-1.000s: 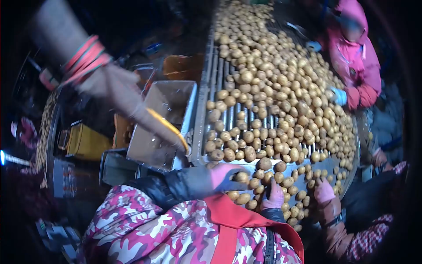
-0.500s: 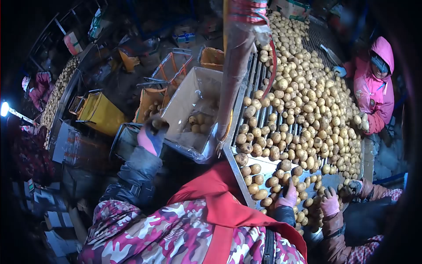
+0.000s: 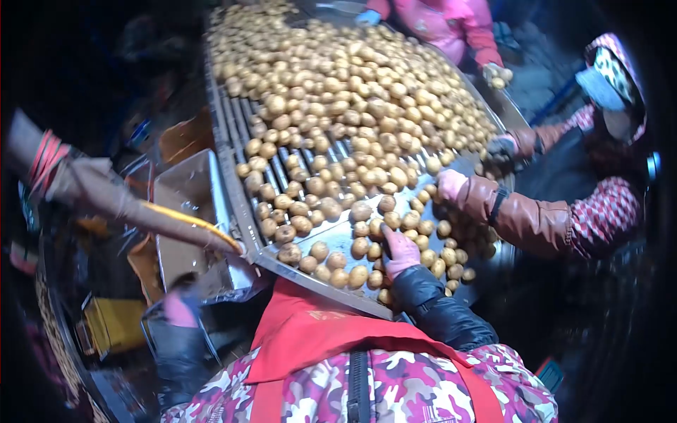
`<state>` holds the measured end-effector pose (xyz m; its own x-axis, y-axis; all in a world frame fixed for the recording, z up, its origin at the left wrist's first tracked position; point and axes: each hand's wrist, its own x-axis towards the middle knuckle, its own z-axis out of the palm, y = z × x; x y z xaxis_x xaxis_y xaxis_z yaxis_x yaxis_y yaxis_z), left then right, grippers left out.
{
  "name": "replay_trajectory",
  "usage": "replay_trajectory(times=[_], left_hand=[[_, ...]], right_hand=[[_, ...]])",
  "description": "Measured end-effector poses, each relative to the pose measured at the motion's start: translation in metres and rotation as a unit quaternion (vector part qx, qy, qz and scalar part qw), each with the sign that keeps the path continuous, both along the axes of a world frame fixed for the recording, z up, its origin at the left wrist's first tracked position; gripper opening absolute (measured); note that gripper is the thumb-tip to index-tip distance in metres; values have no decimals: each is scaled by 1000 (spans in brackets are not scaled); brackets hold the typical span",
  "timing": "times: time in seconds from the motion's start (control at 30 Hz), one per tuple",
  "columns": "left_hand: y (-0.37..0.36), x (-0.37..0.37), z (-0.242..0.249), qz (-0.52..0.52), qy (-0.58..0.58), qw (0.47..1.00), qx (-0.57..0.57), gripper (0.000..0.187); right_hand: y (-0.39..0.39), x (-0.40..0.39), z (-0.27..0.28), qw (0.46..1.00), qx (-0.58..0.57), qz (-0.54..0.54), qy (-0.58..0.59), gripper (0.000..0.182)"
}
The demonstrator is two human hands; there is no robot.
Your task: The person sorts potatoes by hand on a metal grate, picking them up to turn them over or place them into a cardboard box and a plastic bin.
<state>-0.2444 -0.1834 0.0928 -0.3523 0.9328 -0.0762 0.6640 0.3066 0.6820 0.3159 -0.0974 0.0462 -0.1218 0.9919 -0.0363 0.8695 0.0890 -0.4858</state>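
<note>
My right hand, in a pink glove with dark fingertips, is down among potatoes on the metal sorting table. Its fingers look stretched out against the potatoes beside it. My left hand, gloved the same way, is off the table's left side, close to the near corner of a plastic-lined carton. Motion smears its fingers, and I cannot tell whether it holds anything.
Potatoes cover the slatted part of the table. A co-worker's gloved hands work at its right edge; another person in pink stands beyond. A wrapped post slants across the left, above a yellow bin.
My view has swung right toward the table. My left hand has moved down and back from above the bins beside the carton. My right hand stays among the potatoes near the table's front edge.
</note>
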Motion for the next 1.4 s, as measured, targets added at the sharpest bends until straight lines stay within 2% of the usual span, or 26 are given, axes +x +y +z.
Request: replay_trajectory(times=[0.03, 0.07, 0.1, 0.13, 0.2, 0.27, 0.3, 0.33, 0.4, 0.43, 0.53, 0.63, 0.73, 0.87, 0.9, 1.0, 1.1, 1.2, 1.27, 1.33, 1.37, 1.4], left_hand=[[17, 78, 33, -69, -128, 989, 22, 24], [42, 141, 70, -273, 22, 961, 32, 25], [59, 176, 60, -320, -47, 946, 22, 27], [86, 210, 65, -379, -29, 923, 61, 29], [149, 262, 55, -381, -74, 919, 64, 27], [212, 312, 64, -352, -54, 933, 41, 31], [253, 324, 43, -372, -5, 928, 7, 33], [284, 338, 24, -389, 39, 916, 91, 35], [343, 361, 13, -394, 94, 911, 71, 37], [361, 379, 30, -419, 168, 891, 51, 37], [424, 402, 12, -509, 285, 812, -35, 45], [437, 420, 1, -524, 285, 800, -71, 40], [439, 436, 2, -516, 310, 790, -114, 38], [434, 439, 7, -513, 321, 784, -137, 36], [432, 433, 9, -533, 325, 767, -148, 41], [414, 423, 19, -511, 308, 792, -128, 42], [420, 416, -15, -453, 305, 828, -127, 45], [410, 399, -26, -437, 227, 867, -76, 55], [384, 394, -6, -406, 242, 877, -93, 64], [364, 384, 1, -380, 182, 903, -79, 72], [352, 383, 19, -352, 161, 915, -112, 74], [345, 376, 16, -339, 146, 925, -93, 76]], right_hand=[[0, 0, 3, 1000, 1, -5, 13, 59], [0, 1, -1, 1000, -15, -22, -9, 60], [-2, 2, -2, 1000, -10, -26, 1, 59], [-3, 3, -2, 999, -4, -32, 12, 59], [-4, 1, 2, 999, 4, -33, -5, 54], [-5, 2, 4, 1000, 14, -26, 7, 56], [-4, 2, 9, 1000, -2, -24, 19, 58], [-3, 3, 14, 999, -14, -21, 26, 58], [-3, 3, 12, 999, -14, -27, 19, 57], [-1, 3, 11, 999, -22, -31, 20, 57], [3, 5, 8, 998, -38, -42, 19, 57], [8, 6, 19, 996, -72, -48, 20, 58], [5, 6, 12, 997, -54, -49, 19, 59], [8, 6, 16, 997, -57, -56, 20, 55], [9, 7, 19, 997, -56, -53, 25, 51], [8, 5, 14, 998, -12, -58, 17, 48], [11, 7, 13, 998, -22, -55, 28, 50], [6, 6, 13, 997, -36, -59, 21, 47], [9, 4, 14, 997, -43, -60, 21, 46], [10, 4, 17, 996, -57, -58, 29, 48], [11, 6, 21, 995, -81, -50, 33, 51], [10, 6, 18, 997, -53, -48, 36, 51]])
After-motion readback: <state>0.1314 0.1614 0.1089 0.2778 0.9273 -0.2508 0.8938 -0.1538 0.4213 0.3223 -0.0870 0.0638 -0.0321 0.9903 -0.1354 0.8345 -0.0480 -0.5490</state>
